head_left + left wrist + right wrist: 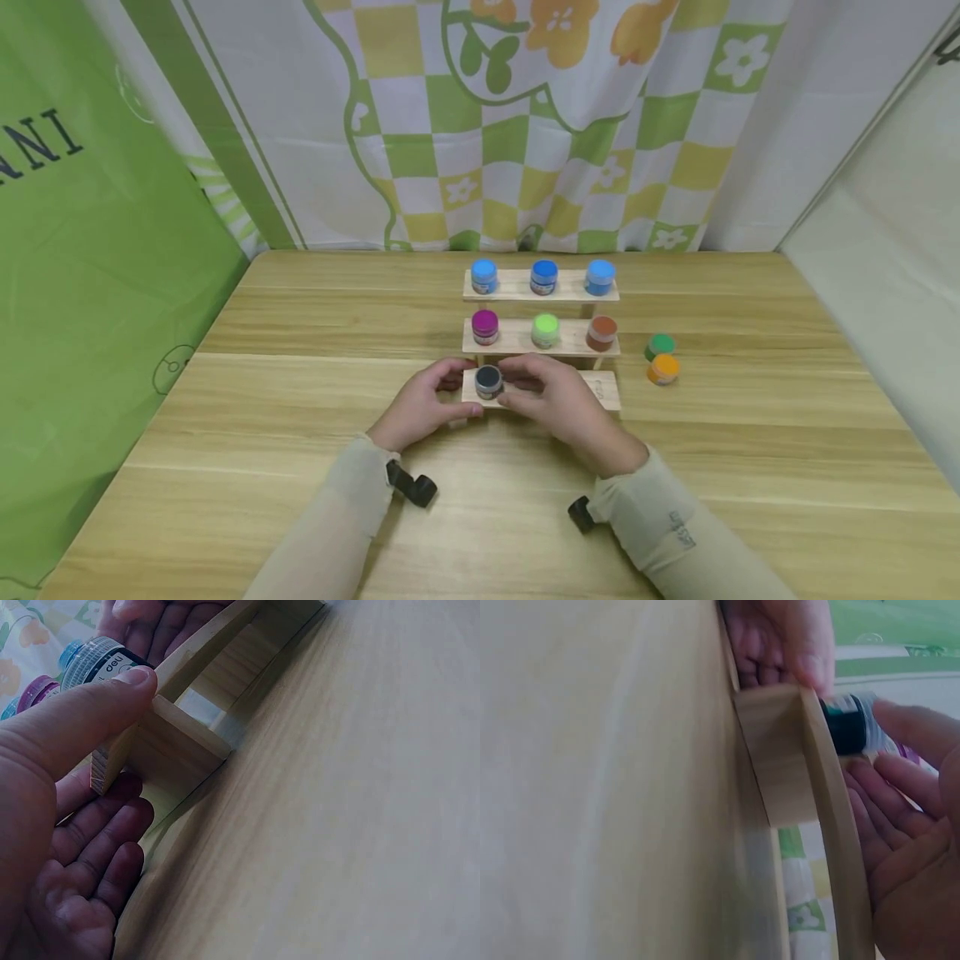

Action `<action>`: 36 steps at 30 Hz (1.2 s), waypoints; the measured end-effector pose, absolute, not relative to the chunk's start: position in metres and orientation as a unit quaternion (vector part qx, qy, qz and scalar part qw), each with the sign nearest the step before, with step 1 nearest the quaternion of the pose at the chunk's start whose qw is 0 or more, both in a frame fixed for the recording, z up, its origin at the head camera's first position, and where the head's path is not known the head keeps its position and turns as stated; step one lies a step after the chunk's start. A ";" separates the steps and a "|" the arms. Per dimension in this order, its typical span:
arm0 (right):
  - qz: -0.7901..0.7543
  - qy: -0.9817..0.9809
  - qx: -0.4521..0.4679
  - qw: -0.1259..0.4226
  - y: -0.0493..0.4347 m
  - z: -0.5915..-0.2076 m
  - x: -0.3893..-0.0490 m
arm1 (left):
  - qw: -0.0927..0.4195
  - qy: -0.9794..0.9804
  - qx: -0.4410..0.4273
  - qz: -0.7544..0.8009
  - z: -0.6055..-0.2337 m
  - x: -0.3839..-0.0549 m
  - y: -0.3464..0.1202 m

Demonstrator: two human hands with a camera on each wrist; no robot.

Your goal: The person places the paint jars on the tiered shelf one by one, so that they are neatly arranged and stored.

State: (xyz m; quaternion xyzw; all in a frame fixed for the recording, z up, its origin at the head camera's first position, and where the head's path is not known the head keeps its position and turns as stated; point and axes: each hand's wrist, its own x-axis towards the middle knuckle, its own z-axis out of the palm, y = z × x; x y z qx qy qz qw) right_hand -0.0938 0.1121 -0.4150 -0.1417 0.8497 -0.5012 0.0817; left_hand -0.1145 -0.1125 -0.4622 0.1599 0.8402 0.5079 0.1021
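Observation:
A three-step wooden display rack (pixel 540 337) stands on the table. On the left end of its lowest step sits a paint jar with a black lid (pixel 488 381), upright. My left hand (pixel 429 404) grips that end of the step, its thumb (pixel 112 697) along the board's edge and its fingers around the end. To the right of the jar is my right hand (pixel 558 400), thumb (pixel 911 724) and index fingertips right at the jar's side, the other fingers loosely bent. In the left wrist view, a label reading "deli" shows on the jar (pixel 105 664).
Blue-lidded jars (pixel 543 277) line the top step. Purple (pixel 485 327), light green (pixel 545 330) and brown (pixel 602 332) jars occupy the middle one. Green (pixel 661 347) and orange (pixel 663 369) jars stand on the table right of the rack. A patterned curtain (pixel 525 167) hangs behind.

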 end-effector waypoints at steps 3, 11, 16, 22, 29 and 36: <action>-0.489 0.853 -0.159 0.092 0.121 -0.412 -0.095 | 0.101 0.841 0.158 0.508 -0.462 -0.114 -0.113; -0.451 0.864 -0.193 0.115 0.141 -0.406 -0.100 | 0.096 0.845 0.158 0.502 -0.462 -0.115 -0.113; -0.466 0.848 -0.207 0.142 0.151 -0.403 -0.102 | 0.096 0.846 0.158 0.500 -0.463 -0.115 -0.112; -0.479 0.836 -0.207 0.167 0.165 -0.395 -0.104 | 0.097 0.846 0.159 0.499 -0.466 -0.117 -0.112; -0.452 0.849 -0.195 0.194 0.186 -0.389 -0.108 | 0.100 0.851 0.151 0.493 -0.464 -0.116 -0.111; -0.464 0.837 -0.191 0.220 0.206 -0.386 -0.110 | 0.103 0.849 0.150 0.495 -0.465 -0.116 -0.112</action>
